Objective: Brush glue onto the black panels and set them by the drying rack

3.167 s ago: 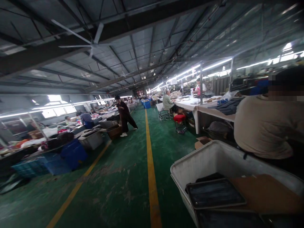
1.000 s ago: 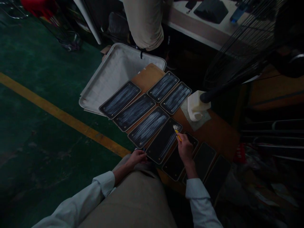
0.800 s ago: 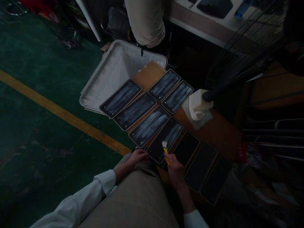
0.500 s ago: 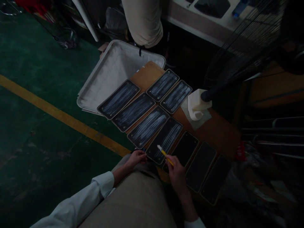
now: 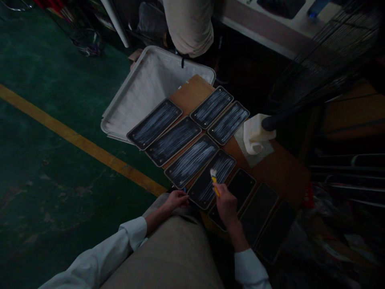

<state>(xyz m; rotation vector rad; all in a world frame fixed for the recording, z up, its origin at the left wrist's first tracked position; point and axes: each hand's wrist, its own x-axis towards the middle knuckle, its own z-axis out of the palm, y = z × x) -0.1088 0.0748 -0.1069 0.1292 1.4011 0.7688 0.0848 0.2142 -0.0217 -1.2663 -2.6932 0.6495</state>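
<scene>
My right hand (image 5: 226, 204) grips a small paintbrush (image 5: 214, 181) with a yellow handle and white-coated bristles. The bristles are over a black rectangular plate (image 5: 197, 192) with rounded corners, streaked with white strokes on much of its face. My left hand (image 5: 177, 199) is closed in a pinch at the near left corner of this plate; what its fingertips hold is hidden. Farther off lie several plates streaked with white, such as the neighbouring plate (image 5: 191, 161). To the right, several plates are plain black, among them one (image 5: 259, 206) beside my right forearm.
The plates lie on a brown board (image 5: 192, 90) that overlaps a white plastic bin (image 5: 129, 94). A cut-open white jug (image 5: 254, 132) stands on a pale sheet (image 5: 255, 159) on the board. A fan cage (image 5: 325, 52) is at upper right. Another person's leg (image 5: 189, 28) is beyond the bin.
My right hand has moved the brush up and to the right along the same plate, and the brush now points more upright. My left hand stays at the plate's corner. The view has shifted slightly.
</scene>
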